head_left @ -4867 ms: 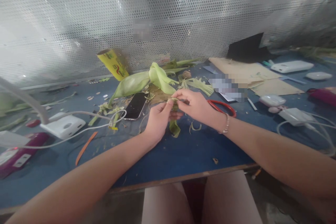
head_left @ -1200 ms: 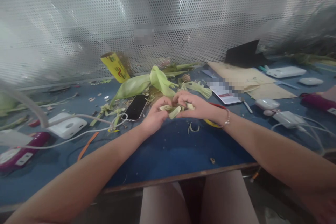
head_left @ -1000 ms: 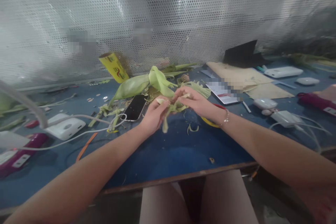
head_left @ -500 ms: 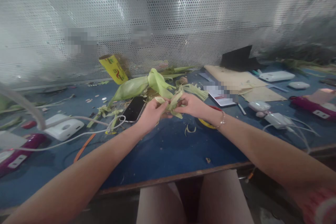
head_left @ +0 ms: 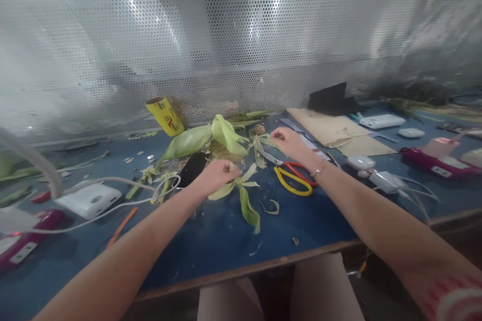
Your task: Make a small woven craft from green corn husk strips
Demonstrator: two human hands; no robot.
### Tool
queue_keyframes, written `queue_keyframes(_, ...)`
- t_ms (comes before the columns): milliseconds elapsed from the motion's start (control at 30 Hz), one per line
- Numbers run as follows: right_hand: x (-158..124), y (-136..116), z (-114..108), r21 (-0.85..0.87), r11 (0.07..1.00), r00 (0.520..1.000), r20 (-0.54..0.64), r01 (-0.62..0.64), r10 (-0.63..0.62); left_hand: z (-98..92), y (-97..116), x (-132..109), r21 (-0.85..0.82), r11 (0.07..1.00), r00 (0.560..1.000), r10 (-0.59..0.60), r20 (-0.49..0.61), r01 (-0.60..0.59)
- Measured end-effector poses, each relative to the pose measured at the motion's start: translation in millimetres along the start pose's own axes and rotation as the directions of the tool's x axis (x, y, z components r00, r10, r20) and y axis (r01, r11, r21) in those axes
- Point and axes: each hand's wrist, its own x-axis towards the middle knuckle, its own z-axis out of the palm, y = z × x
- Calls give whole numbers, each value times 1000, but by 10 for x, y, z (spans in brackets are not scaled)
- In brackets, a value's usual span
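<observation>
Nearest you, a small scrap (head_left: 295, 242) lies by the bench's (head_left: 316, 225) near edge, with an orange strip (head_left: 122, 226) off to the left. A pale curl (head_left: 274, 206) sits a little farther in, just right of the husk bundle (head_left: 247, 204), which is near the middle, one green leaf trailing toward you. Your left hand (head_left: 216, 176) is nearly closed, finger and thumb pinching the bundle at its far left. Right of that are the scissors (head_left: 293, 188), yellow and red handles toward you. Your right hand (head_left: 291, 144) hangs beyond them, fingers curled and tips together; you can't tell whether they grip anything. The phone (head_left: 193, 168) lies left, partly behind your left hand. Farther off lie the big husk (head_left: 192, 141) and, right, brown paper (head_left: 327, 128). The yellow tube (head_left: 165, 116) leans by the perforated screen (head_left: 161, 55).
</observation>
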Motion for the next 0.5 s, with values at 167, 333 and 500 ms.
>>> queue_keyframes(167,-1,122,61,-230,969,995,59,87,-76,24,-131,29,435,900,982,62,-179,23)
queue_keyframes(333,170,284,-28,-405,914,980,178,-11,91,0,-68,-43,701,702,922,341,-182,-121)
queue_keyframes(500,381,403,49,-457,887,956,222,-72,193,5,-23,-79,820,557,889,432,-153,-130)
